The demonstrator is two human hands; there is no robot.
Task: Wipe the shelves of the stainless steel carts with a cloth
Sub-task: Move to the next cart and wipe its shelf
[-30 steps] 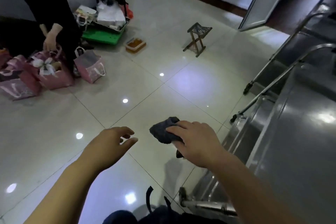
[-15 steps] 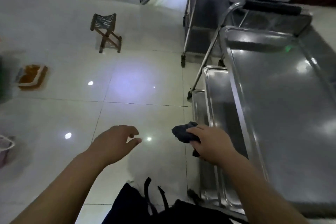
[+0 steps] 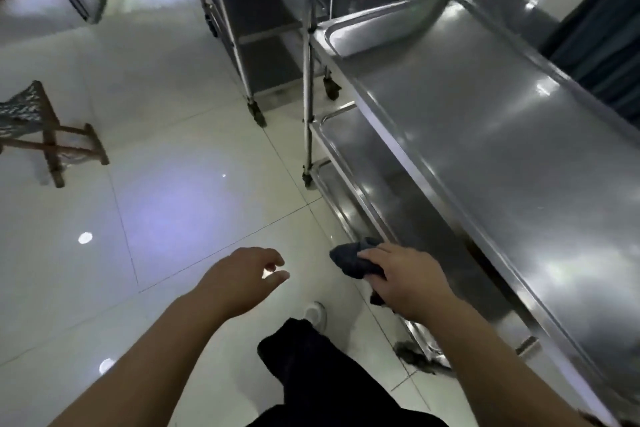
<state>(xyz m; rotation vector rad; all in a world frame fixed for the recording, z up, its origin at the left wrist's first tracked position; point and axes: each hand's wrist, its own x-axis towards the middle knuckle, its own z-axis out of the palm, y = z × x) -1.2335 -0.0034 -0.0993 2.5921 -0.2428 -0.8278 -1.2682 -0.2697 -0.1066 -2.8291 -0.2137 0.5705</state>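
Head view, lower centre: the right hand (image 3: 408, 279) grips one cloth (image 3: 349, 258) in curled fingers beside the near cart (image 3: 485, 149), wiping not begun; the left hand (image 3: 239, 276) hangs empty, loosely open. Next the cloth likely needs pressing flat on a shelf. Two carts: the far cart (image 3: 273, 66) stands upper centre; the near one seems three-shelved.

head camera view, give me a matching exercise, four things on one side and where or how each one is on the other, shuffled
Things
1. dark grey cloth
2. left hand
3. small wooden folding stool
4. shiny stainless steel cart

Place or state
a. stands at the far left
b. gripped in the right hand
c. fingers loose, holding nothing, above the white tile floor
d. runs along the right side of the view

Pairs: 1-b, 2-c, 3-a, 4-d
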